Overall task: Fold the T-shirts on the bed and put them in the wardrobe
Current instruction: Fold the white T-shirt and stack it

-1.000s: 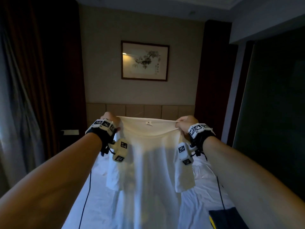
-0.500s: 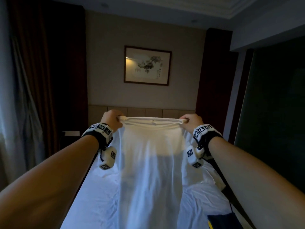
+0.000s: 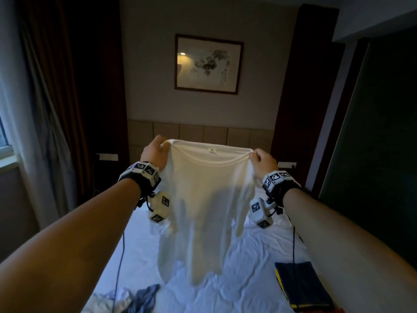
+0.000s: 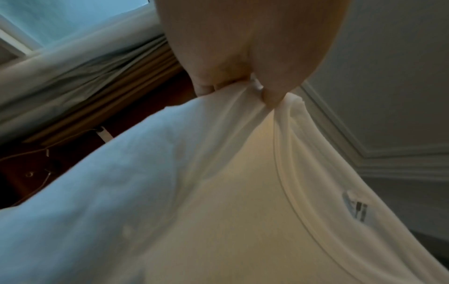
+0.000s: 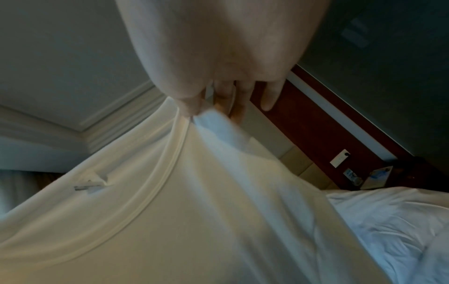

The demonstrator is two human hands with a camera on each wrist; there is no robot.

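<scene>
A white T-shirt (image 3: 203, 204) hangs in the air over the bed (image 3: 252, 267), held up by its shoulders with the collar and label facing me. My left hand (image 3: 155, 152) pinches the left shoulder beside the collar; the left wrist view shows thumb and fingers closed on the white T-shirt (image 4: 218, 192). My right hand (image 3: 261, 161) pinches the right shoulder, and in the right wrist view the white T-shirt (image 5: 194, 201) stretches away from its fingertips. The hem touches the sheet. A folded dark blue garment (image 3: 300, 285) with a yellow edge lies at the right.
Crumpled grey and pale clothes (image 3: 135, 299) lie on the sheet at the lower left. A padded headboard (image 3: 214, 134) and a framed picture (image 3: 208, 64) are behind the shirt. Curtains (image 3: 45, 109) hang at the left; a dark panel (image 3: 372, 132) stands at the right.
Both hands have stayed on the shirt's shoulders. The collar now sags open towards me, and my view has tilted down, showing more of the bed.
</scene>
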